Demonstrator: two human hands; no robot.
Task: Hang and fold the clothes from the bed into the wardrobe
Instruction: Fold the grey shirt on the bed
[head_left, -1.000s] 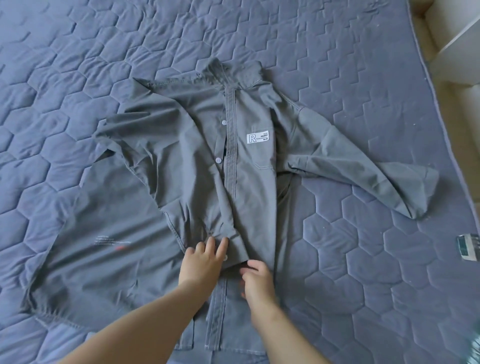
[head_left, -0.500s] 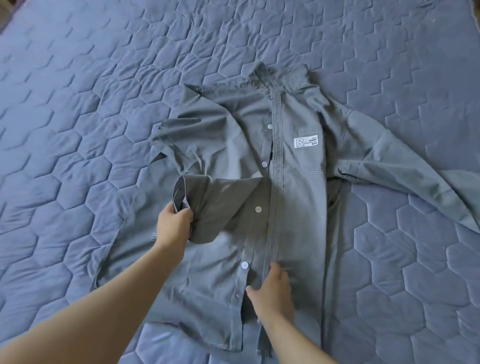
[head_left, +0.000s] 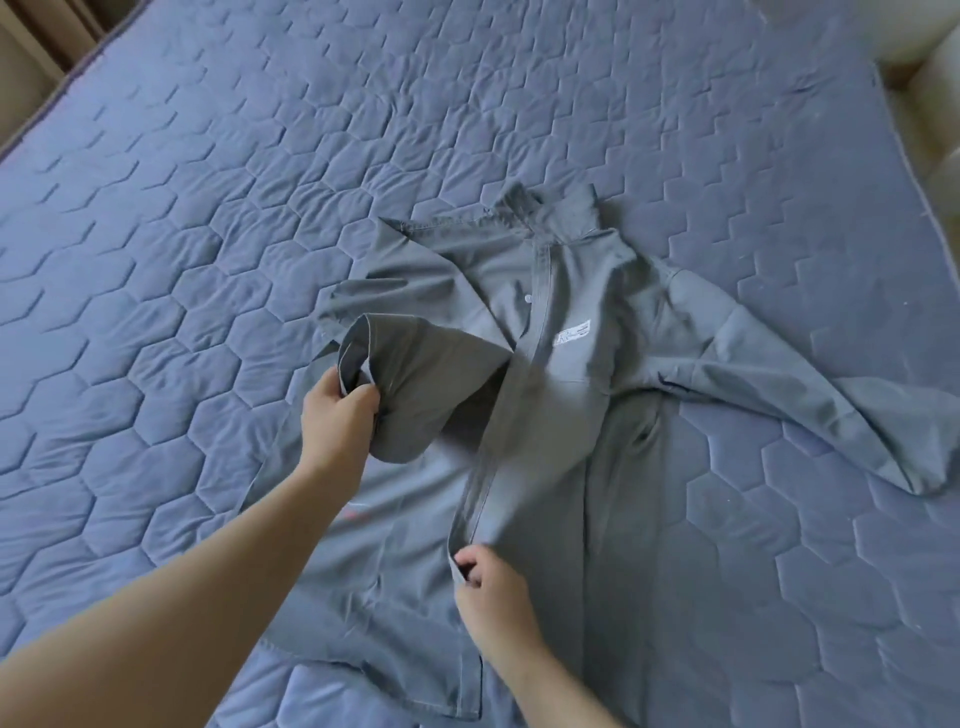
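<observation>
Grey shirt (head_left: 571, 415) laid front-up on the quilted bed (head_left: 208, 208), collar pointing away; cuff gripped by left hand (head_left: 337, 421), placket hem pinched by right hand (head_left: 488, 587).

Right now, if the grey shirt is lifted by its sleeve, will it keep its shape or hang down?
The grey shirt would probably hang limp: the sleeve held by the left hand already droops and creases. It looks light; the right hand raises the front edge with a pinch.

both forearms run out of frame at the bottom edge; the white chest label (head_left: 573, 336) on the grey shirt (head_left: 566, 415) is too blurred to read, and the shirt's hem is cropped below
</observation>
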